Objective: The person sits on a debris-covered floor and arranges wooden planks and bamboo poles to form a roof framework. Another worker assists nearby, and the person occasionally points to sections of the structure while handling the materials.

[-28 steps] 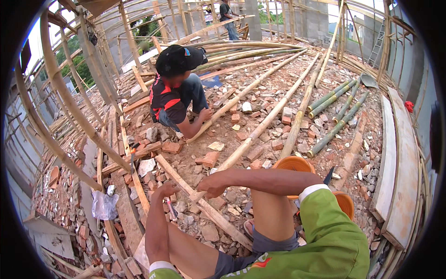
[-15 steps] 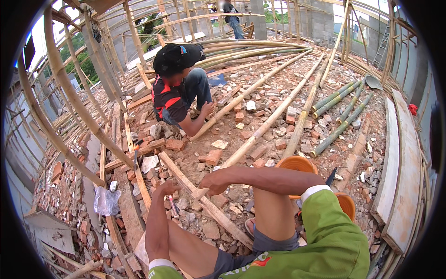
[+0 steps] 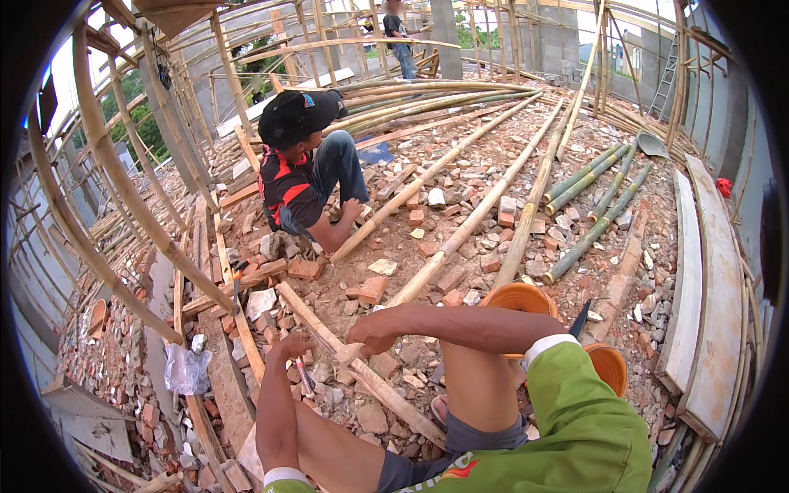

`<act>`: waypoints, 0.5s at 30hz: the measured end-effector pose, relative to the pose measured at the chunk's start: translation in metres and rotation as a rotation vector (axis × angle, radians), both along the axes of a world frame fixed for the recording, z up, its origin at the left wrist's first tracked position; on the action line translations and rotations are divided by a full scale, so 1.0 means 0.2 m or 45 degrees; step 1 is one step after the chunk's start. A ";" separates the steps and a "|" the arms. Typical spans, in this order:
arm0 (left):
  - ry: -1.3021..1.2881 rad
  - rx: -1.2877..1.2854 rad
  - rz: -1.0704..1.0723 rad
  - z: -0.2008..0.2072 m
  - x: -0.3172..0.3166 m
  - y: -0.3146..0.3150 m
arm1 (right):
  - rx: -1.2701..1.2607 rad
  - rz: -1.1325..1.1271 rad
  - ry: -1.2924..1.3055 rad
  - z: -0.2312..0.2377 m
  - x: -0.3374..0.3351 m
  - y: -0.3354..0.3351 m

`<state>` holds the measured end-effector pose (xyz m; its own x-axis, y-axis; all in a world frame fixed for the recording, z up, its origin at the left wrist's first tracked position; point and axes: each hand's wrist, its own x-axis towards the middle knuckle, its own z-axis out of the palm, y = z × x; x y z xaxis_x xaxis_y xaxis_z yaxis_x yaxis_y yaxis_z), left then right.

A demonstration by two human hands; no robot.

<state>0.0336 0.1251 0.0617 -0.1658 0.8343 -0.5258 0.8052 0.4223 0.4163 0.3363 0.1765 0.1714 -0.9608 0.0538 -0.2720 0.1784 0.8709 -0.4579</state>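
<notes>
Head view puts my left hand (image 3: 289, 349) at about seven o'clock, fingers curled shut around a thin red-handled tool (image 3: 302, 376) that points down into the rubble. My right hand (image 3: 371, 335) sits just past it at six, fingers closed over the near end of a pale bamboo pole (image 3: 460, 234), apparently pinning it where it crosses a wooden batten (image 3: 362, 370) so it cannot roll. Two orange buckets (image 3: 519, 297) stand at four o'clock behind my knee, within reach. Farther off at eleven, a co-worker in a black cap (image 3: 297, 115) crouches on the broken brick, one hand on another pole. Green bamboo (image 3: 593, 197) lies at two o'clock.
</notes>
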 end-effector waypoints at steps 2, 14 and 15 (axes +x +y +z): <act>0.050 0.008 -0.149 -0.07 -0.06 0.02 | 0.048 -0.007 0.040 0.03 0.01 -0.01; -0.098 0.004 -0.113 -0.16 -0.01 0.13 | -0.493 -1.111 1.573 0.61 0.61 0.27; -0.087 -0.085 -0.093 -0.10 0.07 0.14 | -0.533 -1.155 1.545 0.59 0.70 0.24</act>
